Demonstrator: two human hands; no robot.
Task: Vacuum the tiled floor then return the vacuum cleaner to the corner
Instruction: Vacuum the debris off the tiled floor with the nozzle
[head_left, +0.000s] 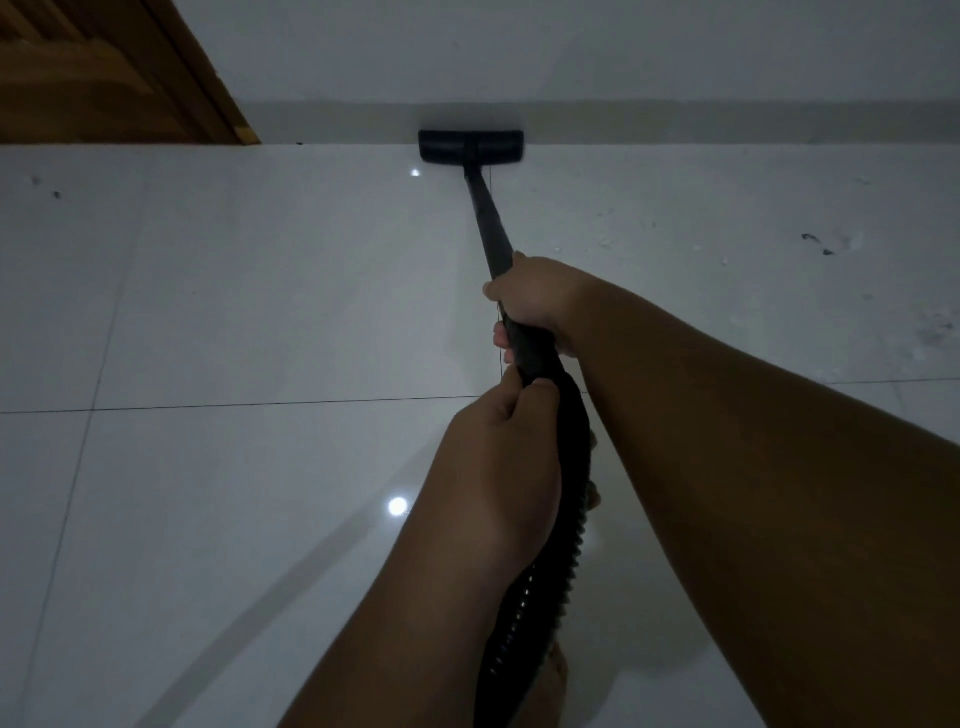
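Note:
A black vacuum floor head lies flat on the white tiled floor, pressed against the base of the far wall. Its black wand runs back toward me. My right hand grips the wand's near end, fingers curled round it. Just behind it, my left hand grips the start of the ribbed black hose, which hangs down out of the bottom of the view. The vacuum's body is not in view.
A wooden door stands at the far left against the white wall. Dust and dark specks lie on the tiles at the right. My bare foot shows under the hose.

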